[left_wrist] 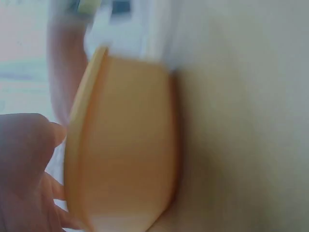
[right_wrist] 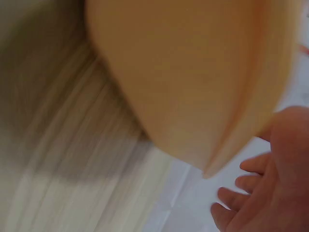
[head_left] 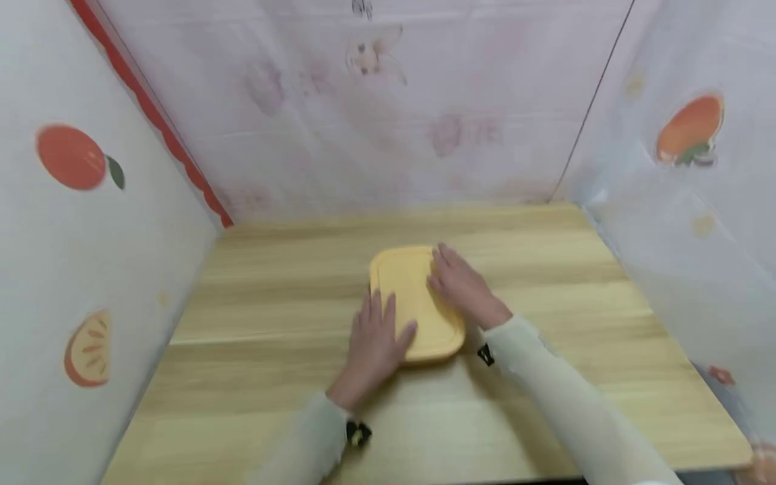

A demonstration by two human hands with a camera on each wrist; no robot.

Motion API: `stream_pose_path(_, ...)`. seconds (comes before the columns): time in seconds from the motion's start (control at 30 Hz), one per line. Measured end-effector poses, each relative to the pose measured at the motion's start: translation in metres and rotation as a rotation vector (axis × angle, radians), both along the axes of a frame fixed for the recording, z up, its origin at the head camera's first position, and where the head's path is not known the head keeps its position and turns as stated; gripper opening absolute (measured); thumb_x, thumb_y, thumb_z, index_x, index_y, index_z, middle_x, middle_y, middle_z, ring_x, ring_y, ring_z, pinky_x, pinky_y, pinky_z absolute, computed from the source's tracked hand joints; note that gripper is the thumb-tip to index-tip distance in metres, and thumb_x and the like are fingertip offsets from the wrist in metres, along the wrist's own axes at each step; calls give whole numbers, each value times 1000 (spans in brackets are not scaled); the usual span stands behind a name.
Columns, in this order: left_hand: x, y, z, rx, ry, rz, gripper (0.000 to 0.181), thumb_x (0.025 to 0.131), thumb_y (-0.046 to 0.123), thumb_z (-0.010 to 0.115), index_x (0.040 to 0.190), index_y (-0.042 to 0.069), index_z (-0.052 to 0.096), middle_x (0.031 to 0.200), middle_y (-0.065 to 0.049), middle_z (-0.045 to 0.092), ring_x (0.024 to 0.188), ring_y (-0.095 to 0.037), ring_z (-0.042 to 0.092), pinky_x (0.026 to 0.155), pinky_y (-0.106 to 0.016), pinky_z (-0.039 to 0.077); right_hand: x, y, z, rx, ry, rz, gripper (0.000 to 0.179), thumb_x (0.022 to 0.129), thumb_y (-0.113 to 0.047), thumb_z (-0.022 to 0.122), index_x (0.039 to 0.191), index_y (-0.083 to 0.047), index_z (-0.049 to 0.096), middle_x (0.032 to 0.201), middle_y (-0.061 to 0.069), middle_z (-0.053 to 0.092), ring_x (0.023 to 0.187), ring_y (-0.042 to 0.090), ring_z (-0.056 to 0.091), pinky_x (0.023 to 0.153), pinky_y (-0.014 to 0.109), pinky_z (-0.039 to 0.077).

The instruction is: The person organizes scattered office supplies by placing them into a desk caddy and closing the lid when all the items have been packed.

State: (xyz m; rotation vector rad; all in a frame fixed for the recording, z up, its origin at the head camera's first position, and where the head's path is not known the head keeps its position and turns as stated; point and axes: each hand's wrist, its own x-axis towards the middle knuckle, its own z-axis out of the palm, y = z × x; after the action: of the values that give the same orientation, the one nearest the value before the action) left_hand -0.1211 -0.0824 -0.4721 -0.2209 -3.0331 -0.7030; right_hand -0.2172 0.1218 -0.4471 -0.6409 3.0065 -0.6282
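A yellow rectangular lidded box (head_left: 418,303) with rounded corners sits on the wooden table, slightly turned. My left hand (head_left: 374,343) lies over its near left part, fingers spread and fairly straight on the lid. At the upper right edge is my right hand (head_left: 463,286), its fingers extended over the rim. The left wrist view shows the box's deep side wall (left_wrist: 128,140) and the lid's rim beside the left hand (left_wrist: 24,164). From the right wrist, the fingers of my right hand (right_wrist: 270,183) appear loosely spread by the rim. The box's inside is hidden.
The wooden table (head_left: 273,303) extends around the box on all sides. Fabric walls with fruit prints stand at the left (head_left: 151,236), back (head_left: 364,148) and right (head_left: 679,249). At the lower right edge, part of another person's hand (head_left: 760,465) appears.
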Motion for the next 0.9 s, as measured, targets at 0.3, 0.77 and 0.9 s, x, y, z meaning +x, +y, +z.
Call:
stream_pose_path(0.3, 24, 13, -38, 17, 11, -69, 74, 103, 57, 40, 158, 7, 32, 167, -23, 10, 155, -43, 5, 120, -61, 24, 10, 5, -54, 45, 2, 9, 62, 109, -33, 39, 153, 11, 30, 162, 27, 26, 150, 41, 27, 122, 56, 23)
stream_pose_path(0.77, -5, 15, -40, 46, 1, -153, 72, 104, 56, 38, 160, 13, 29, 169, -18, 3, 156, -39, -2, 117, -60, 31, -2, 18, -46, 74, 137, -22, 53, 107, -28, 45, 144, 11, 44, 154, 31, 37, 144, 46, 36, 117, 58, 31)
stream_pose_path(0.9, -10, 12, -34, 30, 12, -149, 73, 103, 60, 37, 159, 14, 30, 169, -17, 9, 156, -40, 5, 120, -61, 23, -9, 19, -40, 74, 140, -1, 49, 107, -32, 47, 137, 6, 52, 152, 28, 42, 142, 44, 40, 116, 58, 33)
